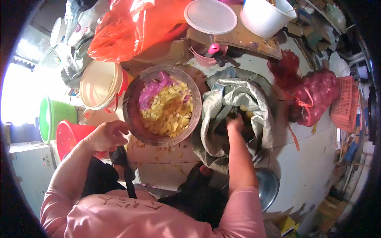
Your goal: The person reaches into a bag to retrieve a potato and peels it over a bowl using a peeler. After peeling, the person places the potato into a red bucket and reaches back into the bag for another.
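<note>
My left hand (111,135) hangs in the air at the left of a wide round basin (131,129), its fingers loosely bent and apart, with nothing visible in them. Pale yellow pieces (170,107) fill much of the basin, and a crumpled purple plastic bag (156,89) lies on them. My right hand (235,123) reaches down into an open woven sack (212,131) with a rolled-back rim. Its fingers are in shadow inside, so their grip cannot be made out. A few round yellowish things (245,109) show in the sack near this hand.
A cream bucket (93,85), a green bucket (59,117) and a red bucket (73,137) stand at left. Behind are an orange plastic bag (139,31) and a white tub (264,18). At right lies a red net bag (317,95); a metal bowl (270,190) sits beside my right arm.
</note>
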`<state>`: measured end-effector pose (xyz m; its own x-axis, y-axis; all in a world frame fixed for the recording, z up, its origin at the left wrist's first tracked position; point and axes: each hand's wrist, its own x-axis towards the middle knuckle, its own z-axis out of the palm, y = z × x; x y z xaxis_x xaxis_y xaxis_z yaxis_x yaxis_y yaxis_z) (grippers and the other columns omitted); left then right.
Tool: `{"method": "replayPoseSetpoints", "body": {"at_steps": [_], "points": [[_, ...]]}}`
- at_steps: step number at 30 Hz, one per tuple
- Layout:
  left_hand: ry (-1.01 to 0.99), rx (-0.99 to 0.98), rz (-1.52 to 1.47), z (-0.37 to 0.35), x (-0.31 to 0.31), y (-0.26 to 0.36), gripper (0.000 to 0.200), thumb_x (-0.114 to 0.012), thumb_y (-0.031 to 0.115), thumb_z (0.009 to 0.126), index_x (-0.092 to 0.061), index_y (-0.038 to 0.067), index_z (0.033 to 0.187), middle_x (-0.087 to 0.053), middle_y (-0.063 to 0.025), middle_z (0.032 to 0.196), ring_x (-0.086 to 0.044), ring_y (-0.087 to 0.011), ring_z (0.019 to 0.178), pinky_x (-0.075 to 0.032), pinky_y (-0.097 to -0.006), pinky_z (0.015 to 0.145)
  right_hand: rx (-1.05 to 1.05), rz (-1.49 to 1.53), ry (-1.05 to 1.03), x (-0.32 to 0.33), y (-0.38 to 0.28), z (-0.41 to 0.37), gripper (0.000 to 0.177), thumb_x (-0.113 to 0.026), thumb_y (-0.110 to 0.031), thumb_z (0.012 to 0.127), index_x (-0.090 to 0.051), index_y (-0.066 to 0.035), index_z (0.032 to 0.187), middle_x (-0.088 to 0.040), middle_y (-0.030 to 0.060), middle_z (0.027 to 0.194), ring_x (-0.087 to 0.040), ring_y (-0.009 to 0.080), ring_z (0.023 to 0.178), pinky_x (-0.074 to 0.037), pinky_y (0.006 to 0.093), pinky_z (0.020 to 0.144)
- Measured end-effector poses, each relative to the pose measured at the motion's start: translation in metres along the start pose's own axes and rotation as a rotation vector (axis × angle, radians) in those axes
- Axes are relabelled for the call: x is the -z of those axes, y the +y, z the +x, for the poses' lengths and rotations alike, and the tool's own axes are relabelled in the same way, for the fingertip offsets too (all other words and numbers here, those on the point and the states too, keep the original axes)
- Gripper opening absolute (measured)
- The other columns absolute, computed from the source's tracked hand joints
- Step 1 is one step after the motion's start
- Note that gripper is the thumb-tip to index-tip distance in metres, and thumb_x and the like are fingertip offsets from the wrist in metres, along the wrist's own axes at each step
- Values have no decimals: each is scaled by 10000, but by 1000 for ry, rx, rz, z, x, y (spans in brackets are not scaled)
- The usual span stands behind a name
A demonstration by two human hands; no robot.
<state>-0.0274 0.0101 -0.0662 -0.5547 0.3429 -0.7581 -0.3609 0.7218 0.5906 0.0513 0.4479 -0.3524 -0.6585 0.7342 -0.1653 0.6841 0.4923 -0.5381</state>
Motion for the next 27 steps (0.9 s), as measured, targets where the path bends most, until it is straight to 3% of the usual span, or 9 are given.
{"method": "replayPoseSetpoints", "body": {"at_steps": [1,4,6,10,13,18,20,24,27], "points": [[-12,40,71,1,1,5,435,-686,102,829,-552,2,1230,-631,-93,1041,-653,-167,844,-551,-302,691,-171,207,-101,-12,-3,11,617,-792,-384,681,-629,-145,1225,-659,213,1168,-621,375,1103,-494,458,919],[9,-69,160,9,3,-11,420,-659,82,848,-507,-34,1222,-612,-106,989,-659,-186,833,-558,-312,709,-205,60,-129,1,-40,6,676,-754,-460,689,-607,-108,1247,-653,232,1155,-613,418,1090,-495,490,911],[4,120,-4,9,2,-4,467,-720,139,804,-582,55,1242,-631,-108,1084,-645,-154,833,-551,-294,687,-35,-48,-109,-23,-16,18,640,-708,-427,750,-582,-38,1242,-650,230,1166,-621,412,1082,-504,480,911],[-25,186,-36,11,4,-7,465,-716,139,808,-579,59,1246,-630,-101,1103,-649,-159,852,-547,-298,729,-217,112,-208,-22,-13,25,493,-632,-375,827,-606,-6,1153,-631,243,1195,-612,415,1099,-500,475,935],[-13,83,127,5,-1,0,454,-706,132,824,-573,59,1251,-638,-81,1077,-653,-148,836,-540,-293,739,54,-89,-275,-37,10,26,523,-645,-424,817,-618,-19,1147,-624,262,1193,-591,427,1133,-488,475,949],[-54,-176,92,-14,-1,-11,407,-701,63,832,-551,20,1208,-642,-44,962,-619,-106,827,-526,-257,699,-135,132,-51,-3,12,-15,668,-848,-377,619,-620,12,1113,-669,201,1121,-651,315,1014,-503,414,906],[-48,-196,117,-29,-3,-2,417,-708,58,829,-551,22,1214,-642,-40,975,-617,-101,833,-524,-260,713,-163,266,-107,9,29,-26,835,-861,-469,619,-570,65,1190,-638,259,1168,-594,416,1121,-478,449,947],[0,-311,210,-52,-10,5,445,-725,55,825,-552,28,1234,-638,-45,1036,-614,-97,846,-517,-270,751,-125,498,-218,61,6,-61,742,-902,-310,590,-548,44,1138,-672,167,1049,-653,282,944,-507,392,857],[-45,-344,1,-61,-18,-5,527,-734,214,830,-520,47,1281,-638,-78,1099,-630,-155,913,-528,-304,783,119,449,-417,136,-70,-107,686,-909,-211,578,-544,3,1117,-667,104,1024,-640,207,906,-510,358,821]]}}
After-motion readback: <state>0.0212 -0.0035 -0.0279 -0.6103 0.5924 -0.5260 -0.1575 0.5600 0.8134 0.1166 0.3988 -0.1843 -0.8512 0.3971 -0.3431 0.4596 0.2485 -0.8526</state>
